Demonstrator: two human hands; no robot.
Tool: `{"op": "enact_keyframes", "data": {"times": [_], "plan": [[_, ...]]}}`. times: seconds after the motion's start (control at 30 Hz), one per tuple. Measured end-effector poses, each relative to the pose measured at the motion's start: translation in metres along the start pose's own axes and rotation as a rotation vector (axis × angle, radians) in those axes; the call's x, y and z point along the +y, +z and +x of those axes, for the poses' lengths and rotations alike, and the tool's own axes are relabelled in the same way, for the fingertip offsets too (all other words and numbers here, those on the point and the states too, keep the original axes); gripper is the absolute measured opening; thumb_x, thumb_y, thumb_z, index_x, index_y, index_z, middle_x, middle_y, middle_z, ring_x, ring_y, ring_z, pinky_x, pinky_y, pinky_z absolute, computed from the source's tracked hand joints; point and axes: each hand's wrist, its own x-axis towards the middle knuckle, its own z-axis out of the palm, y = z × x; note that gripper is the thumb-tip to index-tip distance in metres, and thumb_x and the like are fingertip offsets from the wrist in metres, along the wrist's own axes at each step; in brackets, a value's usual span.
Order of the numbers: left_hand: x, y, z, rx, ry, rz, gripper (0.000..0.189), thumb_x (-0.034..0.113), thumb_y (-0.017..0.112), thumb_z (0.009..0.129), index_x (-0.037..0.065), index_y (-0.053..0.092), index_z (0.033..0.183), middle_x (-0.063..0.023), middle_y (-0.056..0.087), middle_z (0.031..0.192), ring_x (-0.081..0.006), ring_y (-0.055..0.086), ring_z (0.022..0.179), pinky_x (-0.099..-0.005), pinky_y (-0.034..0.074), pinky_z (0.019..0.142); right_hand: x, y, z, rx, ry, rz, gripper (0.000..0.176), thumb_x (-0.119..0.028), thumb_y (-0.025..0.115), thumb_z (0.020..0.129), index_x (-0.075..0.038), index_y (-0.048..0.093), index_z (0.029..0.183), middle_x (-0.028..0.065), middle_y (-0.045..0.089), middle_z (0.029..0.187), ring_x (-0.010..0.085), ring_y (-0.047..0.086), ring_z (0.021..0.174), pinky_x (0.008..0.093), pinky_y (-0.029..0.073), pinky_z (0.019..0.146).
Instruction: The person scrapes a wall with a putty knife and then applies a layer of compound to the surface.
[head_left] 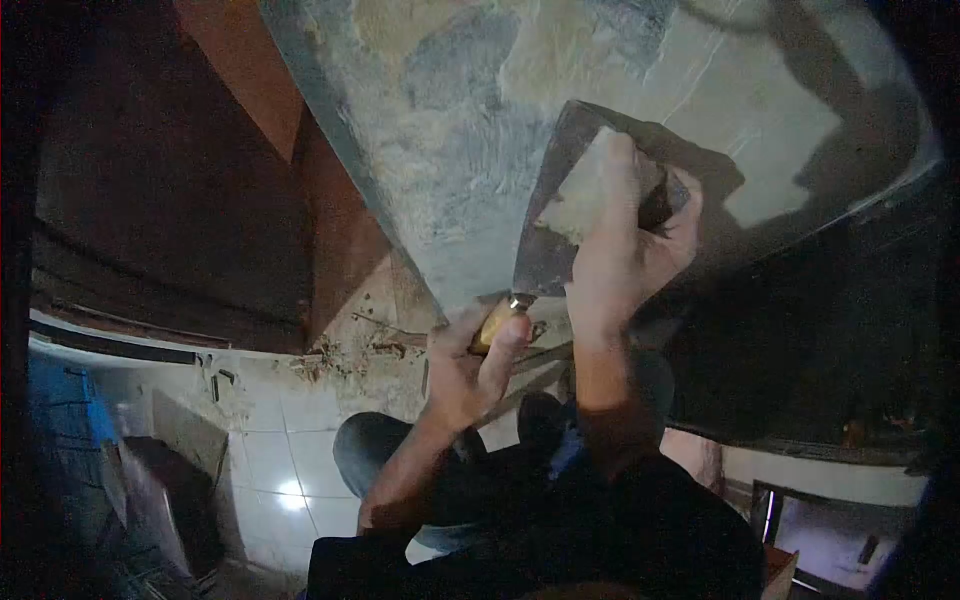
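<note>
My left hand [468, 365] is closed around the yellow handle [494, 325] of a trowel, near the metal collar. From the collar a dark flat trowel blade [545, 225] spreads upward, in front of a large panel [450, 150] covered in patchy grey and cream filler. My right hand [625, 240] is over the blade, its fingers curled in. A pale patch, like filler paste [580, 197], lies beside its thumb. Something dark shows within the curled fingers; I cannot tell what it is. Shadows of the hand and tool fall across the panel.
Dried crumbs and splashes [345, 370] litter the pale tiled floor [265, 455] below the panel. A brown wooden surface [175, 190] rises at left. A dark box-like object [175, 495] stands lower left, near blue material [80, 410]. My knee [368, 455] is close under my left arm.
</note>
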Motion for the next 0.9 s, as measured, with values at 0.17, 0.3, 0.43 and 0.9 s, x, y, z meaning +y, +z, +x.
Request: {"op": "enact_keyframes", "data": {"times": [0.17, 0.3, 0.43, 0.9], "plan": [[-0.001, 0.005, 0.000, -0.032, 0.062, 0.195, 0.023, 0.020, 0.058, 0.086, -0.003, 0.058, 0.084, -0.0050, 0.055, 0.061, -0.0064, 0.049, 0.057, -0.0223, 0.040, 0.050, 0.003, -0.005, 0.004, -0.008, -0.002, 0.039, 0.024, -0.017, 0.069, 0.077, -0.001, 0.054, 0.086, 0.0014, 0.056, 0.081, 0.0080, 0.049, 0.073, 0.0228, 0.041, 0.068], [-0.010, 0.009, -0.001, 0.031, 0.049, 0.122, 0.022, 0.019, 0.060, 0.084, -0.003, 0.058, 0.085, -0.0067, 0.057, 0.060, -0.0087, 0.054, 0.055, -0.0244, 0.043, 0.049, 0.002, -0.005, 0.004, 0.014, -0.002, 0.000, 0.024, -0.018, 0.069, 0.077, -0.001, 0.054, 0.083, 0.0007, 0.055, 0.081, 0.0080, 0.048, 0.073, 0.0231, 0.040, 0.068], [-0.012, 0.009, 0.002, -0.001, 0.099, 0.141, 0.023, 0.020, 0.059, 0.085, -0.003, 0.058, 0.085, -0.0064, 0.058, 0.059, -0.0095, 0.056, 0.055, -0.0253, 0.044, 0.048, -0.007, -0.003, 0.008, 0.023, 0.053, -0.036, 0.023, -0.018, 0.068, 0.077, -0.001, 0.053, 0.084, 0.0008, 0.055, 0.081, 0.0079, 0.048, 0.075, 0.0231, 0.040, 0.068], [-0.013, 0.021, -0.004, 0.098, 0.193, 0.234, 0.025, 0.023, 0.060, 0.085, -0.002, 0.057, 0.078, -0.0031, 0.053, 0.056, -0.0076, 0.049, 0.051, -0.0242, 0.040, 0.046, 0.005, -0.011, 0.005, -0.043, 0.210, 0.152, 0.021, -0.014, 0.066, 0.079, -0.003, 0.057, 0.094, 0.0063, 0.058, 0.096, 0.0139, 0.053, 0.086, 0.0292, 0.043, 0.076]]}}
